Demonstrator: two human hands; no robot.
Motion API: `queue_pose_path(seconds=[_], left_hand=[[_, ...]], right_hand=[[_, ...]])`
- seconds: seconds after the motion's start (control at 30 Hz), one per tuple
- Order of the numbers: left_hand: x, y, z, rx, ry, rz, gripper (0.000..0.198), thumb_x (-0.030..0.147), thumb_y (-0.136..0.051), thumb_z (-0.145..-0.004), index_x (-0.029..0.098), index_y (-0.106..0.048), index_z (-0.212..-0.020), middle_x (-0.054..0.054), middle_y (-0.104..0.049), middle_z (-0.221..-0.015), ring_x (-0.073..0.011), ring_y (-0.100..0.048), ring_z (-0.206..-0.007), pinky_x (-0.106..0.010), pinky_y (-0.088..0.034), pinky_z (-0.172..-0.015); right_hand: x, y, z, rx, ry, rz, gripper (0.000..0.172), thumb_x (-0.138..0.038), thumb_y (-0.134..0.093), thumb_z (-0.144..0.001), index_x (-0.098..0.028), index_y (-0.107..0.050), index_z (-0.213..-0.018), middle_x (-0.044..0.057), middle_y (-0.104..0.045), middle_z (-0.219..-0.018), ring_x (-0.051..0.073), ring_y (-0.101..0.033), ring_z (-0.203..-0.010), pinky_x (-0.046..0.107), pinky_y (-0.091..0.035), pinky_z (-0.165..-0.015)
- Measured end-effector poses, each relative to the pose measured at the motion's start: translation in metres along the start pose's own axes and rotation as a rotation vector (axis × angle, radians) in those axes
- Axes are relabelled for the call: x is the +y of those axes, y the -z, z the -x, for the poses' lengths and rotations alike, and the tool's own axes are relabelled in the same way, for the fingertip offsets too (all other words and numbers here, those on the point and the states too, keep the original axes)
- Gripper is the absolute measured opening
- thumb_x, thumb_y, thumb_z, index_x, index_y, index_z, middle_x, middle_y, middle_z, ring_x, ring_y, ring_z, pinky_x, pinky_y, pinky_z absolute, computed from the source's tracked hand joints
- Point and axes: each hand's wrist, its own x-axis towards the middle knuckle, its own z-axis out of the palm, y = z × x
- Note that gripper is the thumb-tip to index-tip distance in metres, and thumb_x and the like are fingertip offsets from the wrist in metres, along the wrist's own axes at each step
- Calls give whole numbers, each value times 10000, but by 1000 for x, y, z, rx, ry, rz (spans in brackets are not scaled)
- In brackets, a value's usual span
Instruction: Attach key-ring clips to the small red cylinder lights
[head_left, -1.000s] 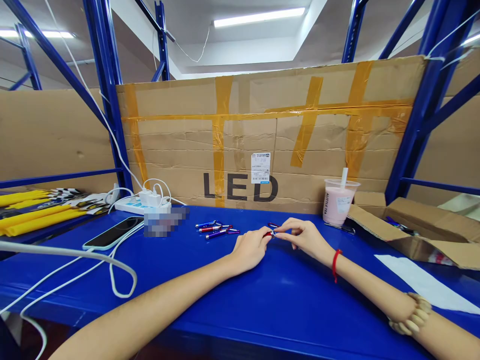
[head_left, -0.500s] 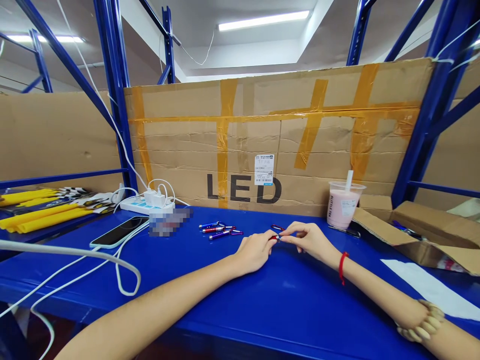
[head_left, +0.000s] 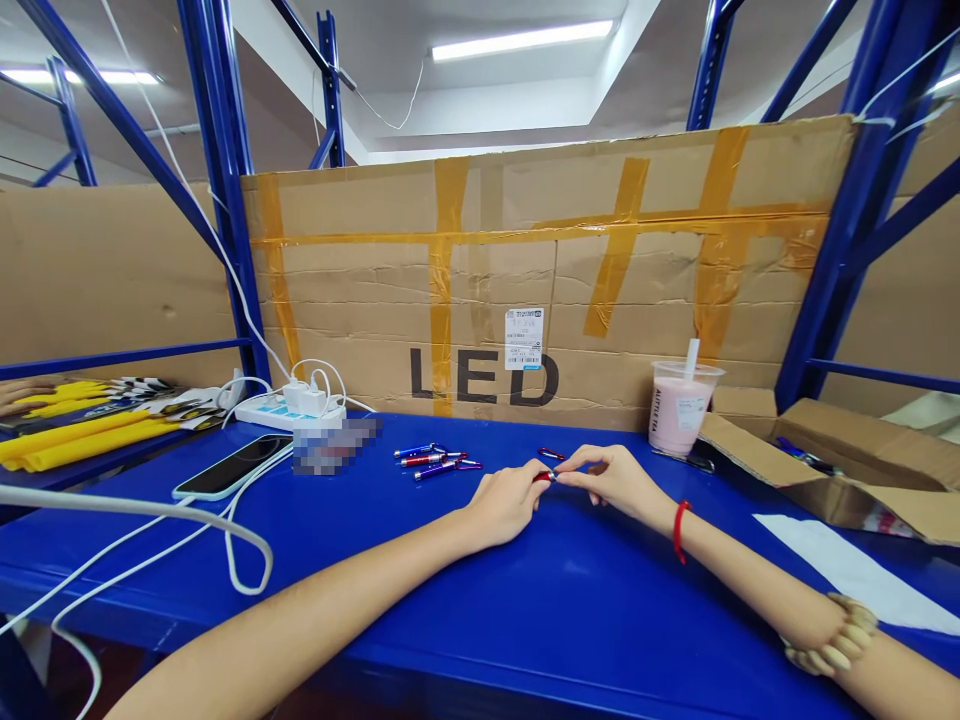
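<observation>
- Hands meet at the middle of the blue metal shelf surface, both resting on it.
- Left hand: fingers curled, thumb and forefinger pinched on one end of a small red keychain torch.
- Right hand: thumb and forefinger closed on the other end of the same torch; remaining fingers loosely bent. Red cord bracelet at the wrist, pale wooden bead bracelet further up the forearm.
- The torch is mostly hidden between the fingertips, held just above the shelf surface; whether it touches the surface cannot be told.
- A red clip ring lies just behind the fingertips.
- Three small torches in blue, red and purple with clip rings lie in a row to the left of the hands, apart from them.
- Pink drink in a clear plastic cup with straw stands to the right rear, against the taped brown cardboard sheet marked LED.
- Open brown cardboard box sits at far right, with a white paper sheet in front of it.
- Dark smartphone in a pale case lies at left, near white cables and a white power strip.
</observation>
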Motion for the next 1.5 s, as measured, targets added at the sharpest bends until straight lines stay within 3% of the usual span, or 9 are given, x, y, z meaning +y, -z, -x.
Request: queue_pose_path(seconds=[0.4, 0.73, 0.9, 1.13, 1.3, 1.5], left_hand=[[-2, 1, -2, -31, -7, 83, 60, 214, -379, -930, 176, -423, -948, 67, -512, -709, -84, -482, -664, -146, -281, -564], [-2, 1, 1, -32, -120, 64, 23, 178, -385, -919, 167, -387, -939, 55, -510, -728, -93, -490, -677, -145, -293, -568], [-1, 1, 1, 13, -147, 69, 27, 163, -414, -904, 149, -391, -905, 45, -523, -851, -89, -504, -729, -140, -328, -602], [0, 2, 2, 22, -143, 33, 221, 179, -389, -916, 235, -424, -1127, 28, -529, -822, -101, -509, -764, -143, -348, -636], [-1, 1, 1, 34, -101, 16, 158, 172, -386, -913, 230, -466, -1037, 44, -526, -764, -97, -498, -708, -141, -320, -597], [-3, -1, -2, 30, -71, 66, 145, 163, -351, -928, 227, -469, -981, 67, -510, -708, -71, -478, -654, -138, -278, -568]], right_hand=[[2, 2, 1, -8, 60, 113, 327, -434, -613, -644, -118, -650, -722, 39, -571, -711, 51, -456, -385, 197, -355, -402], [-10, 3, 7, -134, -134, 40, 341, -418, -582, -660, -97, -650, -750, 33, -556, -635, 42, -417, -416, 162, -309, -378], [-15, 4, 11, -192, -246, -81, 353, -432, -595, -659, -98, -642, -764, 15, -511, -619, 26, -384, -459, 141, -289, -399], [-14, 2, 10, -199, -297, -159, 440, -530, -597, -618, -109, -629, -741, -16, -403, -534, 25, -345, -455, 140, -259, -399], [-11, 0, 9, -155, -345, -172, 415, -513, -638, -581, -128, -634, -735, -16, -441, -516, 27, -359, -448, 139, -273, -407], [-10, -4, 6, -121, -274, -206, 442, -517, -629, -593, -116, -639, -779, -12, -455, -516, 27, -374, -434, 139, -288, -402]])
